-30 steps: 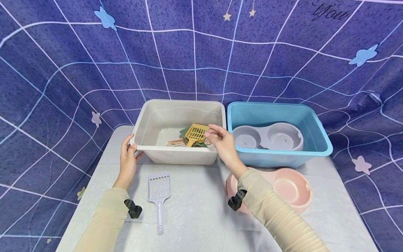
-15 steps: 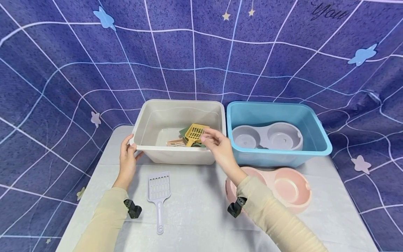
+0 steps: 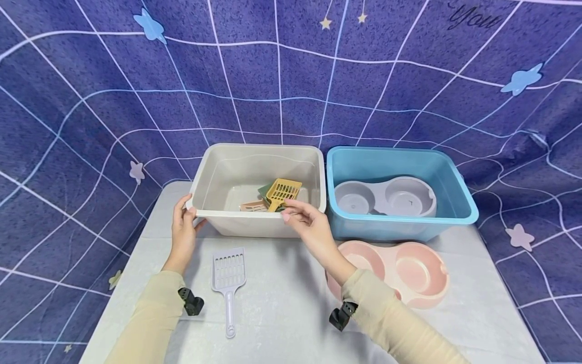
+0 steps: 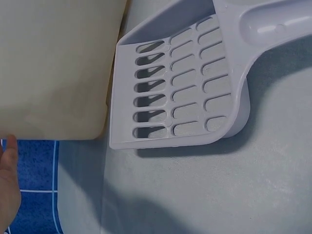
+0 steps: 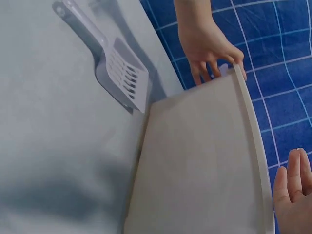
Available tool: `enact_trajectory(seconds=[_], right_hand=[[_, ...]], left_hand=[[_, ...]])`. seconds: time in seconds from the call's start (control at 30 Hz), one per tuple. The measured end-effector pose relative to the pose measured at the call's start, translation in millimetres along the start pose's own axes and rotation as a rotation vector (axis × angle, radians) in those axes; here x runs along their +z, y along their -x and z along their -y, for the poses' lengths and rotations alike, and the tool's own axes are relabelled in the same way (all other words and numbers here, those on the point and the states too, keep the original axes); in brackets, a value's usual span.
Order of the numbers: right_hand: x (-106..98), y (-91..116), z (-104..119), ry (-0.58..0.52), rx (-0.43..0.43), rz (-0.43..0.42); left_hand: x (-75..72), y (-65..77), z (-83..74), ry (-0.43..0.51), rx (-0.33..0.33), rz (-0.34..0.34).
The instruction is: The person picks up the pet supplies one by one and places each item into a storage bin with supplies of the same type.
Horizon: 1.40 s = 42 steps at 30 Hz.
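My left hand (image 3: pixel 183 232) holds the front left corner of a beige litter box (image 3: pixel 254 226), the thumb by its rim. In the right wrist view the same left hand (image 5: pixel 207 44) grips that corner. My right hand (image 3: pixel 314 231) is over the box's front rim, fingertips close to the handle of a yellow litter scoop (image 3: pixel 285 190) inside. Whether they touch it is unclear. Its fingers (image 5: pixel 294 178) look nearly straight in the right wrist view. Under the yellow scoop lie a peach slotted scoop (image 3: pixel 252 206) and something dark green (image 3: pixel 264 189), partly hidden.
A lavender litter scoop (image 3: pixel 229 273) lies on the white table (image 3: pixel 273 313) in front of the box. At right stands a blue litter box (image 3: pixel 400 228) holding a grey double bowl (image 3: pixel 381 194). A pink double bowl (image 3: pixel 420 273) sits before it, partly behind my right forearm.
My right hand has moved left along the beige box's front rim, from the right of the yellow scoop to near its handle. My left hand stays on the corner.
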State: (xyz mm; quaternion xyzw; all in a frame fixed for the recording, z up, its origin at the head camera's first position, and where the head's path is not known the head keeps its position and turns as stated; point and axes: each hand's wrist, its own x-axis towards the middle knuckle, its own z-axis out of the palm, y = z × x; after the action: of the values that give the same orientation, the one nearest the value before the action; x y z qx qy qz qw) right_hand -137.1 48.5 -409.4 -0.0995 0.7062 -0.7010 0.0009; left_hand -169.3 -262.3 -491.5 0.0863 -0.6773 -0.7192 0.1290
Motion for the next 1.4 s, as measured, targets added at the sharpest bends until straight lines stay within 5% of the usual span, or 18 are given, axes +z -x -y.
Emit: enact_trajectory(seconds=[0.57,0.93,1.4], right_hand=[[21,28,-21,-0.027,0.048,0.107],[36,41,-38,-0.066,0.124,0.145],[54,57,-55,-0.093,0.163,0.211]], left_hand=[[1.6,0.3,-0.7,-0.010,-0.014,-0.007],[7.6,13.8,-28.0,-0.023,-0.029,0.029],[8.2,13.6,-29.6,-0.001,-0.040,0.019]])
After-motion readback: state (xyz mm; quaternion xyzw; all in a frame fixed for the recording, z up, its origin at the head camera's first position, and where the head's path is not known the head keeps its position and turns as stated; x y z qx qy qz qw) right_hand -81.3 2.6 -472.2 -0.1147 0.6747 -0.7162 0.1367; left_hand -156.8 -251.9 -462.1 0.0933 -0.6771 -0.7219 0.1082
